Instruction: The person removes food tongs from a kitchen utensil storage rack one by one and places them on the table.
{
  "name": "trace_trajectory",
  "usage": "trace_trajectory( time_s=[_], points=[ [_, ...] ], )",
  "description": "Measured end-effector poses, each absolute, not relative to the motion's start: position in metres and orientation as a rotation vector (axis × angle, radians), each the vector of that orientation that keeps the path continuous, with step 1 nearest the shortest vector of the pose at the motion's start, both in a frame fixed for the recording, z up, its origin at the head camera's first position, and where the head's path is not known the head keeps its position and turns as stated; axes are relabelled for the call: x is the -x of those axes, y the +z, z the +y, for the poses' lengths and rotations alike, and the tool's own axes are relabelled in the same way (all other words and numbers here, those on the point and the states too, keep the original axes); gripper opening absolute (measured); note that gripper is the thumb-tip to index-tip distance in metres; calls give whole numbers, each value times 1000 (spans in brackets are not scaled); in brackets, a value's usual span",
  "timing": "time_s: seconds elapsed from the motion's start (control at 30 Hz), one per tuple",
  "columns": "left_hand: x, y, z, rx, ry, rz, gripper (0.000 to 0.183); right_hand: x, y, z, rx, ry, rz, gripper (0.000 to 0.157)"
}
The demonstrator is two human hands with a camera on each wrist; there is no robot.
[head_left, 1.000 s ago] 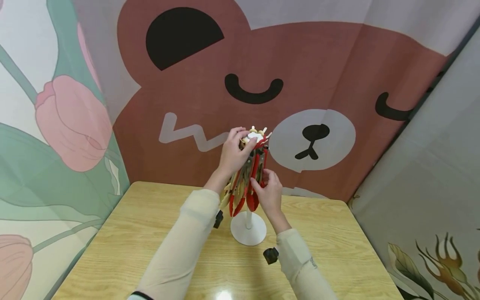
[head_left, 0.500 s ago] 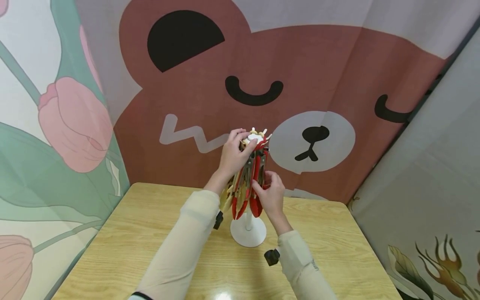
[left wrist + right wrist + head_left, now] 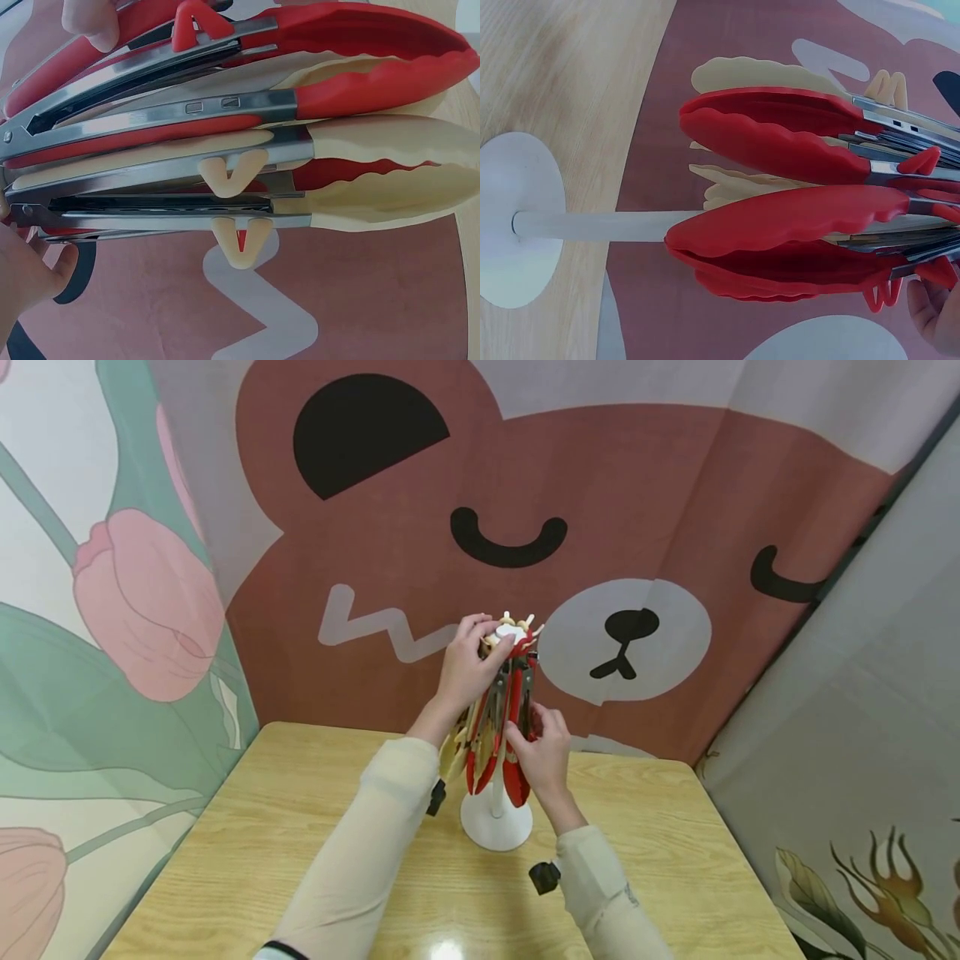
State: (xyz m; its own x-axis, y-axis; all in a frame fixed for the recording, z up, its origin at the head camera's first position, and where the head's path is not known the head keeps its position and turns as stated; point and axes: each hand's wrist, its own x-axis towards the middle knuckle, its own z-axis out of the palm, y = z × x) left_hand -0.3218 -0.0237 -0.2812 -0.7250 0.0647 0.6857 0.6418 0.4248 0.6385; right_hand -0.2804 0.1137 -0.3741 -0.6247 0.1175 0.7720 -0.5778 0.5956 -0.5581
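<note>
Several kitchen tongs with red heads (image 3: pixel 772 142) and beige heads (image 3: pixel 397 199) hang heads-down around a white stand (image 3: pixel 487 827). Near the stand's top, my left hand (image 3: pixel 467 670) grips with its thumb in front and its fingers round the far side. Lower down on the right, my right hand (image 3: pixel 545 753) pinches a pair of red tongs (image 3: pixel 516 783), thumb in front and fingers behind. The right wrist view shows the white pole (image 3: pixel 600 225) running down to its round base. Where the tongs hook on is partly hidden by my left hand.
The stand is on a light wooden table (image 3: pixel 637 860), close to its back edge. Behind it hangs a curtain (image 3: pixel 360 568) printed with a brown bear. A black wrist camera (image 3: pixel 544 877) is below my right sleeve.
My right hand has shifted slightly right and down, and the red tongs it pinches hang a little lower. My left hand keeps its place at the top.
</note>
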Motion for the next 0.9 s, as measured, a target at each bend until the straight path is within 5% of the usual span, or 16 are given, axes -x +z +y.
trace_trajectory(
  time_s=[0.9],
  points=[
    [323, -281, -23, 570, -1274, -2127, 40, 275, -371, 114, -364, 1117, -2013, 28]
  ],
)
